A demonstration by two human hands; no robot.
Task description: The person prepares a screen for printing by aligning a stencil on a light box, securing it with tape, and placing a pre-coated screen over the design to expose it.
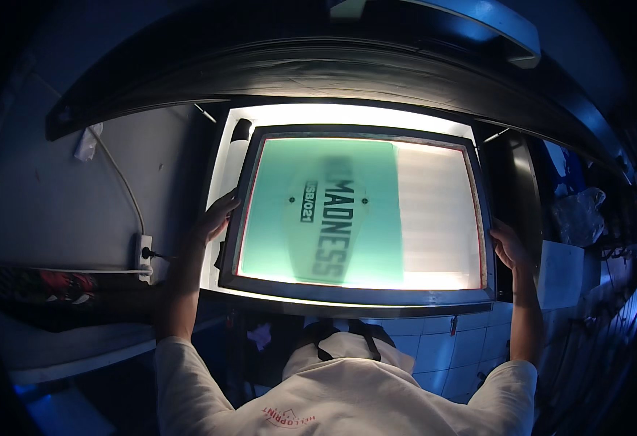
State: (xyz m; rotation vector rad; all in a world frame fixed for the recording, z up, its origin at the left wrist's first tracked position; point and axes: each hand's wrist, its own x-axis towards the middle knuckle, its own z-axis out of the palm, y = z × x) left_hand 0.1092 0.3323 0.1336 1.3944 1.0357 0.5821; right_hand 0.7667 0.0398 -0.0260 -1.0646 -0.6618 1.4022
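Observation:
Between my two hands is a screen-printing frame, dark-edged and slightly tilted over a brightly lit light box. Green coating covers the left and middle of its mesh; a pale strip fills the right. Dark lettering and two small round marks show through the green. My left hand grips the frame's left side, fingers partly hidden beneath it. On the opposite side, my right hand is closed around the right edge. Whether the frame rests on the box or hangs just above it, I cannot tell.
A raised black lid arches over the far side, held by thin struts. A power strip with a plug and cable is at the left. Clear plastic wrap lies at the right. White tiles show below.

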